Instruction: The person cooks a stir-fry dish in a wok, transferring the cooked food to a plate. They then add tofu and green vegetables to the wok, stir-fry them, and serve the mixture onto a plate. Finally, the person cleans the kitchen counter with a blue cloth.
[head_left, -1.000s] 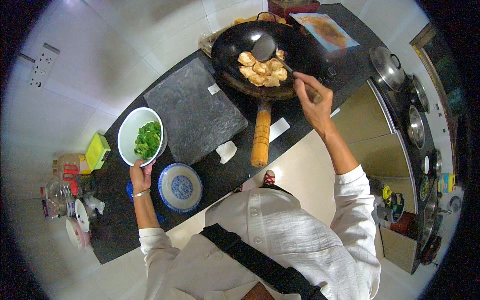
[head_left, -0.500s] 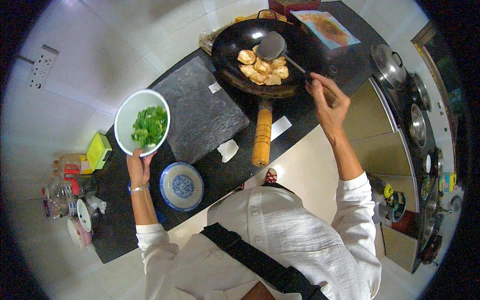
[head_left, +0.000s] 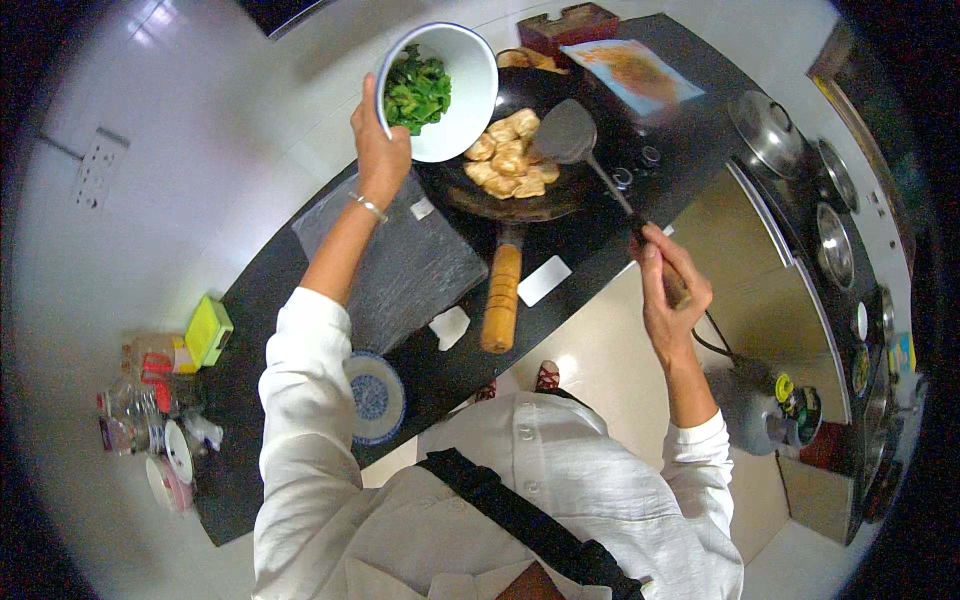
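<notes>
My left hand point(head_left: 382, 145) grips the rim of a white bowl point(head_left: 470, 95) with a dark edge. Chopped green vegetables point(head_left: 418, 92) lie against its left side, and the bowl is tilted over the left edge of a black wok point(head_left: 565, 195). Browned, flat pieces of food point(head_left: 510, 155) sit in a heap in the wok. With fingers curled round its handle, my right hand point(head_left: 675, 285) holds a wok spatula point(head_left: 568, 130). The metal blade is over the wok's right part, beside the food. A wooden wok handle point(head_left: 502, 300) points toward me.
On the dark counter, a black slab point(head_left: 385, 270) lies left of the wok. A blue-and-white bowl point(head_left: 375, 400) stands nearer me, partly behind my left sleeve. A stained sheet point(head_left: 635, 75) lies at the far right, a lid point(head_left: 770, 130) beyond it. Bottles point(head_left: 125, 420) stand far left.
My left hand has carried the bowl of greens from over the counter at left up and right to the wok, tipping it. The spatula has moved slightly right, off the food.
</notes>
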